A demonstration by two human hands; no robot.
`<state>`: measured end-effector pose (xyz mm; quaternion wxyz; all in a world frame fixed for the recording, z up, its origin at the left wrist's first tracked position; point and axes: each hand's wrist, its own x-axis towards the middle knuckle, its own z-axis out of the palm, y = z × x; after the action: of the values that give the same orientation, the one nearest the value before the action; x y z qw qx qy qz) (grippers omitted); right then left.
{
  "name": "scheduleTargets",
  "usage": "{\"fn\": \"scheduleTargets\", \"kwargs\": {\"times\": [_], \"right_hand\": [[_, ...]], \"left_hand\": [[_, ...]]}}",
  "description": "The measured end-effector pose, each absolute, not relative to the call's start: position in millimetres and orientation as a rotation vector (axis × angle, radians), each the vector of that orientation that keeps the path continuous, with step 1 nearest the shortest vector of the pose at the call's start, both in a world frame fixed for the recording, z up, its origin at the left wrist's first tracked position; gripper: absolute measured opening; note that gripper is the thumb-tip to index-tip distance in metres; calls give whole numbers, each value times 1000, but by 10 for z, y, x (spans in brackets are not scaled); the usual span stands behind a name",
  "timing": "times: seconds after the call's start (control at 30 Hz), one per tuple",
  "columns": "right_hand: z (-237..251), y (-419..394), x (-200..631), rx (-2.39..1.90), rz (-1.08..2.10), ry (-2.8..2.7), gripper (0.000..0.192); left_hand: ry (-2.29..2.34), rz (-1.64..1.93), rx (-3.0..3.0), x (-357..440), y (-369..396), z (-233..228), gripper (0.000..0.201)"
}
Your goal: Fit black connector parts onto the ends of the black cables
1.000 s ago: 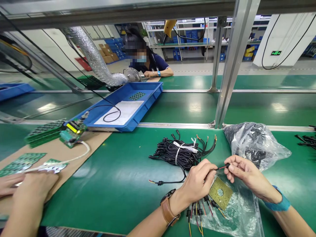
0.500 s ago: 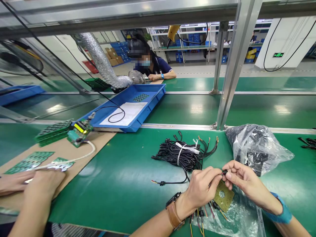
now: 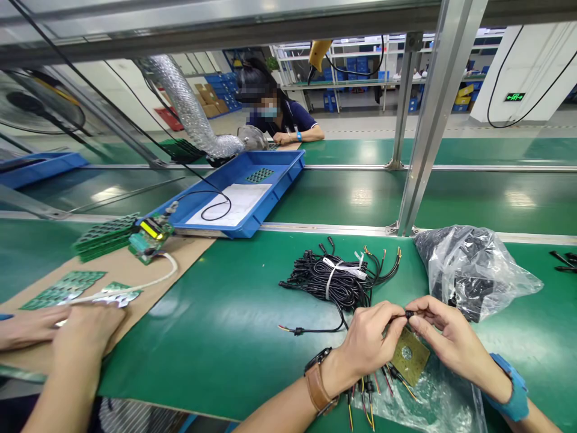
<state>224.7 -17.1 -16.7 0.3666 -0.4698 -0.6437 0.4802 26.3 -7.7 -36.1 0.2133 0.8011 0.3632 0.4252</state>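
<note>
My left hand (image 3: pixel 372 337), with a brown-strapped watch on its wrist, is closed in a pinch on a black cable, mostly hidden by the fingers. Against its fingertips, my right hand (image 3: pixel 451 337) pinches a small black cable fitting (image 3: pixel 409 314); a blue band circles that wrist. Just below the fingers lies a yellowish square plate (image 3: pixel 409 356) with a round hole. Several black cable ends with red, yellow and black wires (image 3: pixel 367 388) lie under my left hand, partly on a clear plastic sheet (image 3: pixel 433 403). Beyond my hands sits a tied bundle of black cables (image 3: pixel 336 276).
A clear bag of black parts (image 3: pixel 473 270) stands behind my right hand. At left, another person's hands (image 3: pixel 85 331) work on green circuit boards over cardboard (image 3: pixel 180 264). A blue tray (image 3: pixel 252 225) and a metal upright (image 3: pixel 426 126) stand farther back. A masked co-worker (image 3: pixel 283 117) sits opposite.
The view has shifted slightly. My right fingers have moved in closer around the small black fitting, while my left hand stays almost in place.
</note>
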Motion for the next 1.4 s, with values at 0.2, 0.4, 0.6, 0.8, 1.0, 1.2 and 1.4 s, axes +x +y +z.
{"fn": "scheduleTargets", "kwargs": {"times": [0.2,0.4,0.6,0.8,1.0,1.2,1.4], "right_hand": [[-188,-127,2295,-1247,1162,-1705,23],[-254,-138,2274,-1222,1180,-1714,23],[-301,-168,2228,-1163,1142,-1741,19],[-306,-180,2181,-1122,1022,-1832,14],[-273,-165,2163,-1056,904,-1956,9],[-316,-162,2136,-1038,889,-2023,12],[-359,-134,2182,-1132,927,-1860,7]], "left_hand": [[924,1008,2035,180,-18,-280,21],[920,1134,2074,197,27,-349,10],[1024,1183,2147,198,17,-391,10],[972,1187,2196,195,5,-445,16],[968,1134,2222,202,2,-464,17],[996,1036,2250,174,16,-464,20],[922,1000,2224,152,71,-381,10]]}}
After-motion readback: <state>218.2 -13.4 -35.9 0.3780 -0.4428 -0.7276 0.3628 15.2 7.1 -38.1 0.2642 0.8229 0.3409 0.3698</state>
